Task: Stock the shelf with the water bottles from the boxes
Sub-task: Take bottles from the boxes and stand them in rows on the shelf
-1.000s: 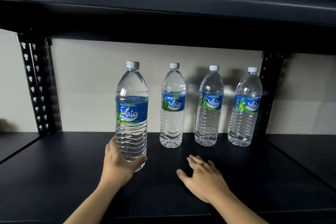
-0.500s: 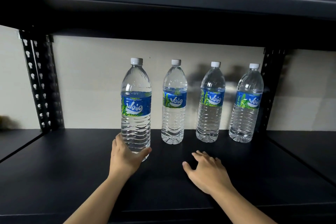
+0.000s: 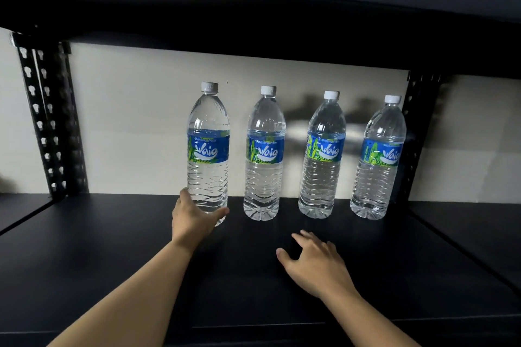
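Bottle [image 3: 208,149] is further back than a second ago, almost level with the three standing bottles [image 3: 321,155] at the rear of the shelf [image 3: 107,248]. Left hand [image 3: 194,217] fingers wrap its base. Right hand [image 3: 313,259] rests on the board, fingers apart. Placement looks nearly done.

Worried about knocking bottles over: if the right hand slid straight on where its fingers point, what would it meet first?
The right hand would likely meet the second bottle from the left near its base; depth is unclear, so it might pass beside it.
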